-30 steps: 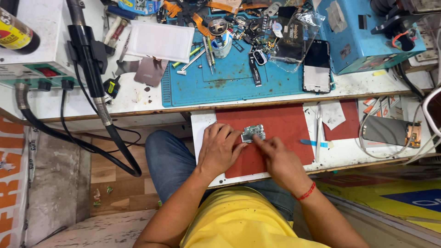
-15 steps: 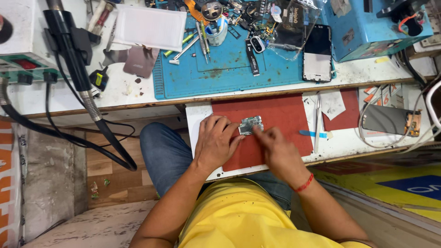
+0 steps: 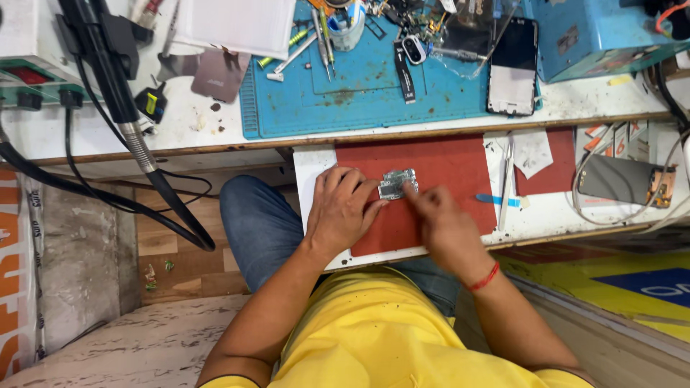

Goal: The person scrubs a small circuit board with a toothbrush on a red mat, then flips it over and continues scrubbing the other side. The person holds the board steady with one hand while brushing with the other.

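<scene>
Small silver-grey circuit board w/ metal shields [image 3: 397,183] lying flat on dark red rectangular work mat [image 3: 445,169], upper-middle of mat, on white pull-out desk shelf [image 3: 307,164]. Left hand [image 3: 343,208] palm down on mat's left part, fingers curled loosely, fingertips touching board's left edge, pinning it, not wrapped round it. Right hand [image 3: 442,221] mostly closed, fingers bunched, tips pressed at board's right lower edge; cannot tell if anything pinched between them. Red thread band [image 3: 484,276] on right wrist. Yellow shirt [image 3: 402,338] and blue jeans [image 3: 262,223] below.

Right of mat: slim silver tweezers [image 3: 507,172] lying near-upright along mat's edge, small blue flat plastic strip [image 3: 494,200] just beside, crumpled white paper scrap [image 3: 533,151] above. Further right, grey rectangular phone-size part w/ copper-coloured end [image 3: 624,179], thin white wires looped round it.

Upper desk: big blue rectangular silicone mat [image 3: 359,93] carrying black smartphone w/ dark screen [image 3: 513,65] at right, black flex strip [image 3: 405,65], screwdrivers w/ green and yellow handles [image 3: 287,54]. Blue metal box-shaped machine [image 3: 596,32] top right. White sheet [image 3: 233,25] top centre-left, brownish-grey phone back cover [image 3: 219,75] beneath it. Small black tag w/ yellow label [image 3: 151,104] left of cover. White-green bench unit w/ red rectangular panel [image 3: 29,72] far left; black cables and metal-necked handpiece [image 3: 136,144] hanging off desk edge.

Signs: orange strip w/ white lettering [image 3: 11,287] down left edge; yellow board w/ blue panel [image 3: 632,280] lower right, both on floor lvl.
</scene>
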